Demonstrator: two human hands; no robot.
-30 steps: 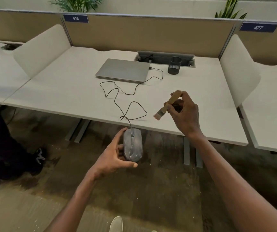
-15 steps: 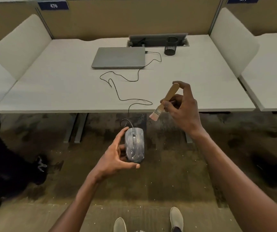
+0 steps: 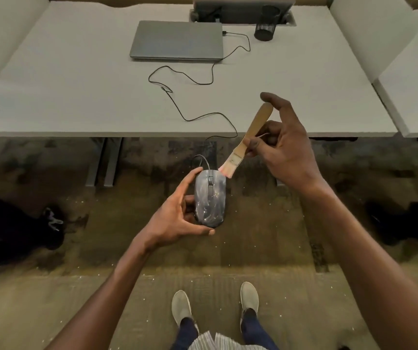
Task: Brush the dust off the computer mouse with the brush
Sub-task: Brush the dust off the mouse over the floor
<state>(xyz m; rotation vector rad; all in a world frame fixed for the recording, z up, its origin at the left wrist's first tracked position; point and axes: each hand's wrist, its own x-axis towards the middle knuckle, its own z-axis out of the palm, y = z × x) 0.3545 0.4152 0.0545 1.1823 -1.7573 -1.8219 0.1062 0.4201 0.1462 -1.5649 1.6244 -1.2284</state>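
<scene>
A dusty grey wired computer mouse point(image 3: 210, 198) is held over the carpet in front of the desk, gripped from its left side and rear by my left hand point(image 3: 175, 218). Its black cable point(image 3: 190, 79) loops across the desk to the closed laptop. My right hand point(image 3: 281, 150) pinches a small wooden-handled brush point(image 3: 247, 140), tilted down to the left. The pale bristles point(image 3: 225, 171) touch the mouse's front right corner.
A white desk point(image 3: 76, 97) carries a closed grey laptop point(image 3: 177, 40) and a black mesh cup point(image 3: 266, 27) beside a cable tray. White divider panels flank the desk. My shoes point(image 3: 182, 308) stand on speckled carpet. Another person's dark legs and shoe point(image 3: 51, 221) sit at left.
The view has tilted downward. My right hand brought the brush down and left until its bristles reached the mouse's front. My left hand kept its hold on the mouse.
</scene>
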